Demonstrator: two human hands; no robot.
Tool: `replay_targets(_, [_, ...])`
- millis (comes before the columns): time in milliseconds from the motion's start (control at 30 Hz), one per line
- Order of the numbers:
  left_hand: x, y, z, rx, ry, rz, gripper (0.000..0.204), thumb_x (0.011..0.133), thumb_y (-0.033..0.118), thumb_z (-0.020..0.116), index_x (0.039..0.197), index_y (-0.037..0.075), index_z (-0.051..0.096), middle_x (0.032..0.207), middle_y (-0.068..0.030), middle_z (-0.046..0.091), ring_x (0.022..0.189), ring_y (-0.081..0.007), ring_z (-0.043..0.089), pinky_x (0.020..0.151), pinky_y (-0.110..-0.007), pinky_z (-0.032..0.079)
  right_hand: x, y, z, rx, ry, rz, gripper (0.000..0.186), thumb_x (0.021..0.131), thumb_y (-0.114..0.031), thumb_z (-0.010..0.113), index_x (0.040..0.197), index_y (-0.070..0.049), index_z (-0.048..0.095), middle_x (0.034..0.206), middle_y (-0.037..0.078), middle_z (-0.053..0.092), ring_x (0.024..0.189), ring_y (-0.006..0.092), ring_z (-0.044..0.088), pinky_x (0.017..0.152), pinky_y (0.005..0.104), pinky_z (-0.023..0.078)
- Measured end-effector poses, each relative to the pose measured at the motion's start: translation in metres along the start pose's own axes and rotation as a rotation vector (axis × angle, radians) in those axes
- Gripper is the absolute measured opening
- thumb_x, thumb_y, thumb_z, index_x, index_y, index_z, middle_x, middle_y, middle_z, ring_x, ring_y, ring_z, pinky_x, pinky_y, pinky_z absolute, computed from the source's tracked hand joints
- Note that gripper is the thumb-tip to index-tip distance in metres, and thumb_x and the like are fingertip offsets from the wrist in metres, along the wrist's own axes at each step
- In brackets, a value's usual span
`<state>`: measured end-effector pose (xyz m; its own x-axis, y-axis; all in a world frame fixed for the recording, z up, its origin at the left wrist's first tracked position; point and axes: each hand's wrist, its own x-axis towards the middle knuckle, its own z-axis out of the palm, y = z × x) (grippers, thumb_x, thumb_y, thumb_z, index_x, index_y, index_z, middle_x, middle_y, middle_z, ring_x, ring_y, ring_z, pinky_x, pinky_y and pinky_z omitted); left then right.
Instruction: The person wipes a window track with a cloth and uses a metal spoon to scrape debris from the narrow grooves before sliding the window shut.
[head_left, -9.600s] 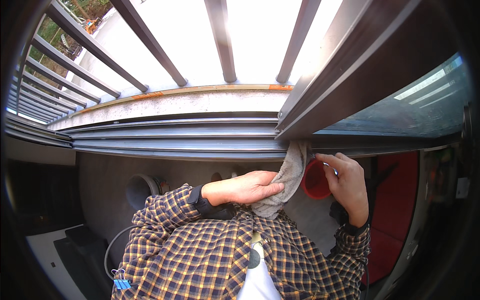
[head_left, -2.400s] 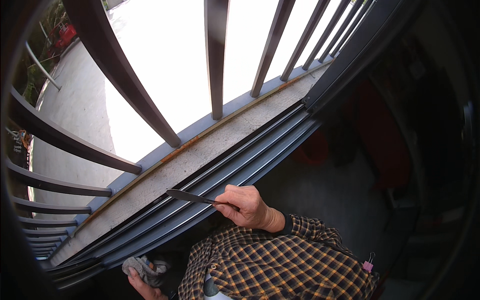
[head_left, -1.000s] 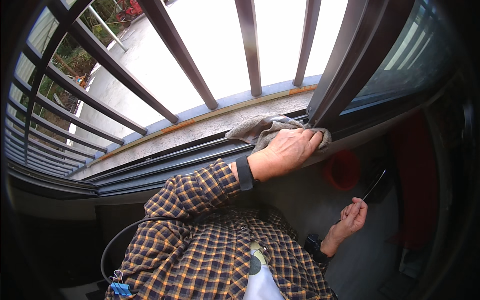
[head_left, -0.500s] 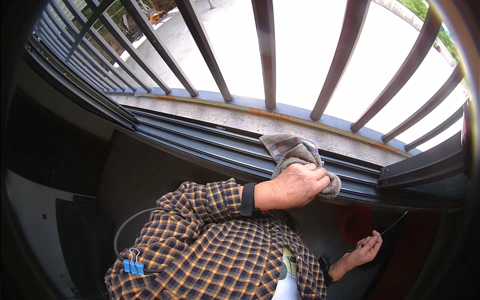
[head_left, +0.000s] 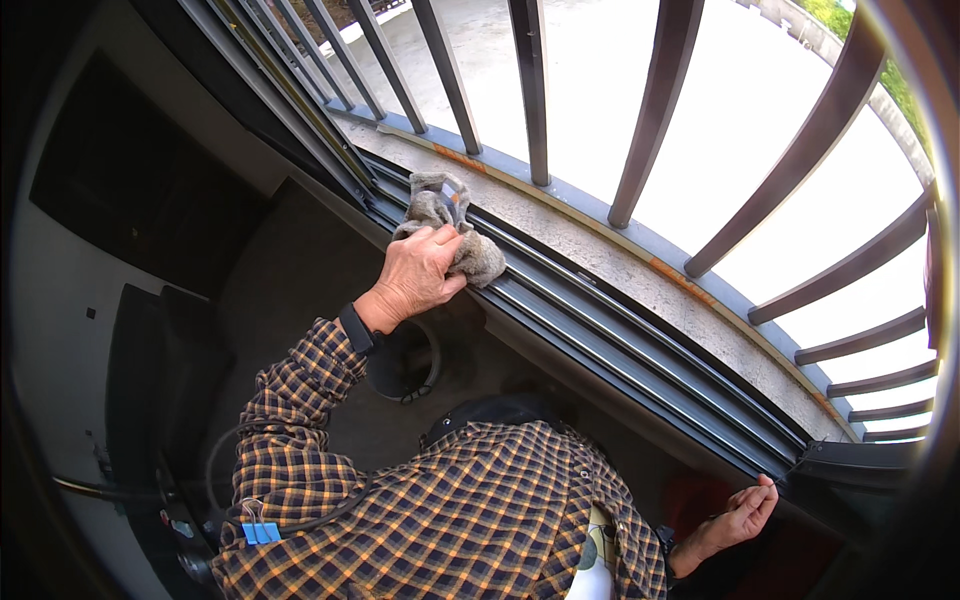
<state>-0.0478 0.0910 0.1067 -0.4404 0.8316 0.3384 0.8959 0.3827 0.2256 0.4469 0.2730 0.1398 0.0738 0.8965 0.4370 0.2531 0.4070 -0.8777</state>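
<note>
My left hand [head_left: 415, 275] is closed on a bunched grey cloth [head_left: 479, 261] with a patterned patch. It presses the cloth onto the dark metal sliding-window track [head_left: 630, 355], near the track's far left end. Parallel rails run along this track down to the lower right. Low on the right, my right hand [head_left: 738, 517] is raised beside the track's near end with its fingers pinched together. Whatever sits between those fingers cannot be made out now.
Dark metal bars [head_left: 533, 90] stand beyond the track on a rough stone sill [head_left: 700, 335] with rusty patches. A round dark container [head_left: 403, 362] rests on the floor below my left wrist. A blue binder clip [head_left: 262, 532] holds a cable at my left sleeve.
My left hand has slid the cloth leftward along the track, and the view has turned with it. The thin dark rod seen in my right hand earlier no longer shows.
</note>
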Motion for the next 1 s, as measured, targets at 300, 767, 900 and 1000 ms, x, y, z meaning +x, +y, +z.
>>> replay_targets(300, [-0.032, -0.073, -0.05, 0.028, 0.529, -0.312, 0.029, 0.079, 0.009, 0.065, 0.105, 0.002, 0.056, 0.098, -0.0152, 0.059, 0.088, -0.0384, 0.061, 0.075, -0.041, 0.051, -0.02, 0.008, 0.017, -0.079, -0.034, 0.039, 0.018, 0.103, -0.015, 0.049, 0.105, -0.004, 0.062, 0.068, -0.009, 0.036, 0.055, -0.0001, 0.026, 0.048, 0.0181, 0.019])
replay_targets(767, [-0.011, -0.031, -0.024, -0.242, 0.389, -0.282, 0.028, 0.081, 0.006, 0.067, 0.108, 0.0, 0.061, 0.1, -0.0134, 0.061, 0.091, -0.0344, 0.064, 0.08, -0.035, 0.052, -0.016, -0.009, 0.029, -0.004, -0.151, 0.068, 0.016, 0.102, -0.013, 0.048, 0.105, -0.003, 0.061, 0.078, -0.006, 0.046, 0.063, 0.001, 0.031, 0.055, 0.018, 0.024])
replay_targets(900, [-0.024, -0.031, -0.018, -0.53, 0.481, -0.317, 0.023, 0.086, 0.005, 0.064, 0.108, -0.002, 0.061, 0.104, -0.0097, 0.06, 0.092, -0.0256, 0.065, 0.081, -0.031, 0.051, -0.015, -0.017, 0.036, -0.035, -0.167, 0.069, 0.016, 0.101, -0.011, 0.048, 0.104, -0.001, 0.061, 0.084, -0.003, 0.051, 0.066, 0.0021, 0.035, 0.058, 0.0181, 0.027])
replay_targets(1000, [-0.05, -0.006, -0.029, -0.798, 0.511, -0.381, 0.022, 0.092, 0.007, 0.06, 0.111, -0.003, 0.061, 0.106, -0.0044, 0.064, 0.094, -0.0137, 0.061, 0.086, -0.028, 0.048, -0.008, -0.035, 0.054, -0.157, -0.389, -0.185, 0.015, 0.099, -0.007, 0.051, 0.103, 0.002, 0.062, 0.084, 0.0, 0.053, 0.067, 0.0058, 0.039, 0.059, 0.0198, 0.03])
